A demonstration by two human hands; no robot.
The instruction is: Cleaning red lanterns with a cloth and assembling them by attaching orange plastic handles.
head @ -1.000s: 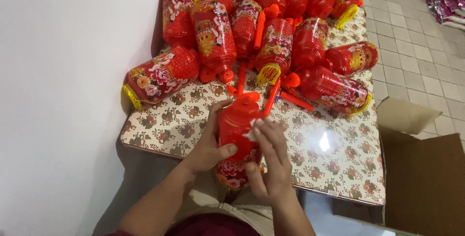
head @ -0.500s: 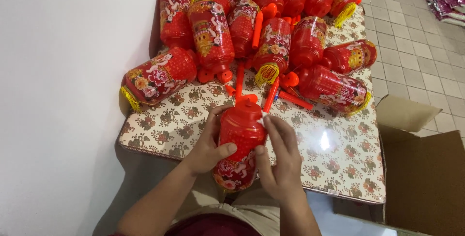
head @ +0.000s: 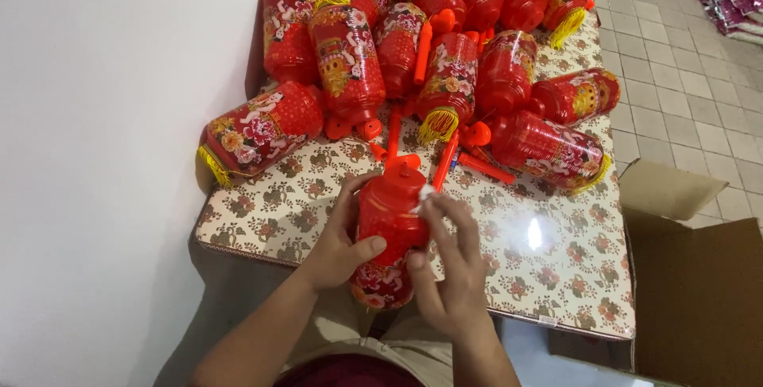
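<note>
1. Head view: left hand (head: 338, 248) wraps the red lantern (head: 389, 232), grip pressed around its side, at the counter's (head: 548, 260) 6 o'clock edge.
2. Right hand (head: 449, 272) cups it, fingertips pinching a white scrap (head: 425, 194).
3. Lantern pile (head: 445, 53) at 12 o'clock; box (head: 699, 292) at 4.

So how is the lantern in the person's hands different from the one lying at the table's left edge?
The held lantern is gripped by the left hand and right hand, red cap end towards the pile; the left-edge lantern lies untouched on its side on the table. The left-edge lantern shows a yellow tassel; none shows on the held lantern. Both are red cylinders with flower prints.
</note>
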